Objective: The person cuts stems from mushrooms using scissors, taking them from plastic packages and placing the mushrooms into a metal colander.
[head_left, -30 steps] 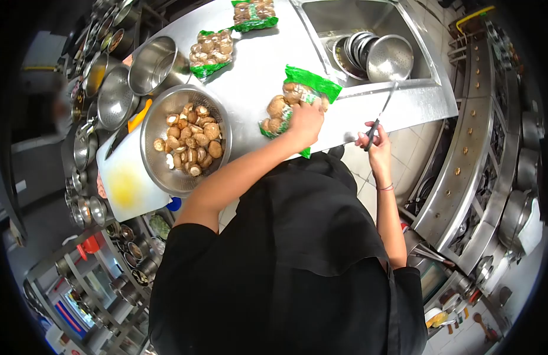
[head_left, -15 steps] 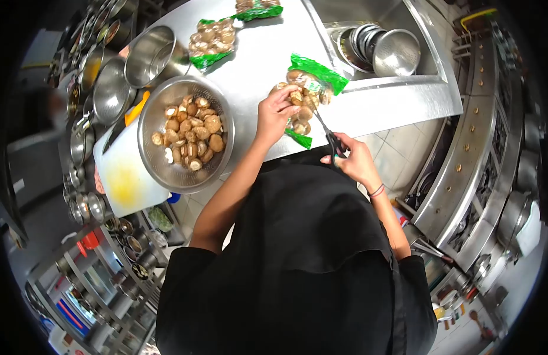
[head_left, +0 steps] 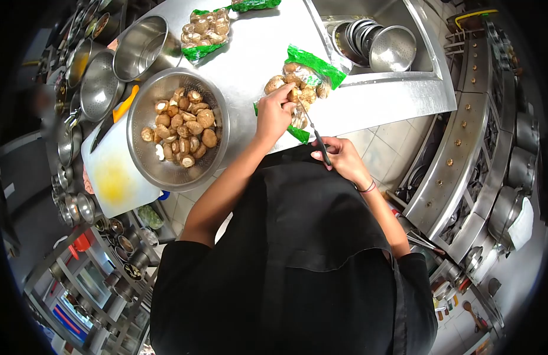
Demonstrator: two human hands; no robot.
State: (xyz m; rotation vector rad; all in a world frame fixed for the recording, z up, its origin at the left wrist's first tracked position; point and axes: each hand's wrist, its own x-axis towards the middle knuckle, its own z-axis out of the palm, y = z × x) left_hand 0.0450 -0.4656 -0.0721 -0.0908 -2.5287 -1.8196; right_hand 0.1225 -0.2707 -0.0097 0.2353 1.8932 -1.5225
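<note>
A clear bag of mushrooms with green ends (head_left: 309, 89) lies on the steel counter near its front edge. My left hand (head_left: 275, 115) pinches a part of the bag at its left side; the fingertips are over the mushrooms. In my right hand (head_left: 340, 158) is a pair of scissors with black handles (head_left: 322, 148), whose blades point up-left and reach the bag close to my left fingertips. To the left of my hands stands a perforated steel bowl (head_left: 219, 148) holding several loose brown mushrooms (head_left: 188, 127).
Two more mushroom bags (head_left: 206, 31) (head_left: 254, 5) lie at the back. A deep steel pot (head_left: 141, 50) and a white cutting board (head_left: 117, 171) with a knife are at the left. A sink (head_left: 430, 44) at the back right holds steel bowls and a colander (head_left: 393, 49).
My right hand has brought the scissors leftward to the bag. My left hand has drawn back from across the bag to its left side and pinches there.
</note>
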